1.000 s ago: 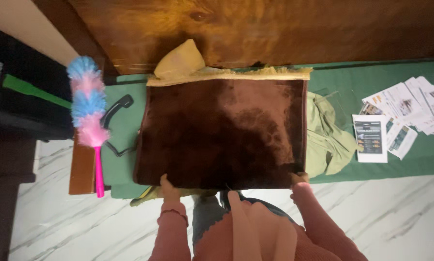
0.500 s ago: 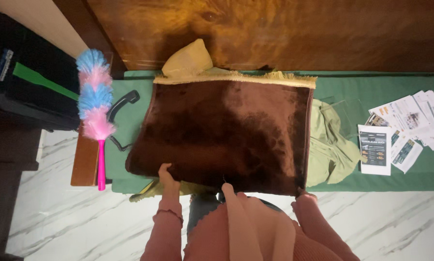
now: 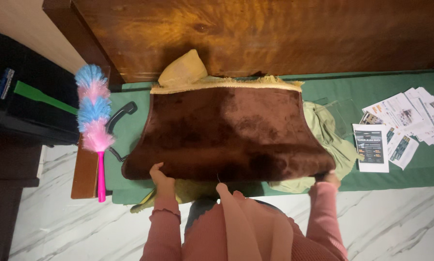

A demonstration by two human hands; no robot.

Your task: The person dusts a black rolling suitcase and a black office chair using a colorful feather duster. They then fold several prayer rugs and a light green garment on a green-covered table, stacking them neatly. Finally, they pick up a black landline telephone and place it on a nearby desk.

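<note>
Brown plush rug held at its near edge by both hands, centre of frame. Left hand grips the near-left corner, fingers closed on the pile, thumb side up. Right hand at the near-right corner, mostly hidden under the rug's edge; it seems clamped on the fabric, fingers not visible. Rug is spread over a green mat, far edge with a pale fringe toward the wooden panel at top. Beige cushion sits just behind the fringe, upper centre. Olive cloth sticks out from under the rug on the right side. Printed leaflets lie scattered on the mat, right of frame. Feather duster, blue and pink with pink handle, lies left of the rug; a black phone handset just beside it. White marble floor along the bottom.
</note>
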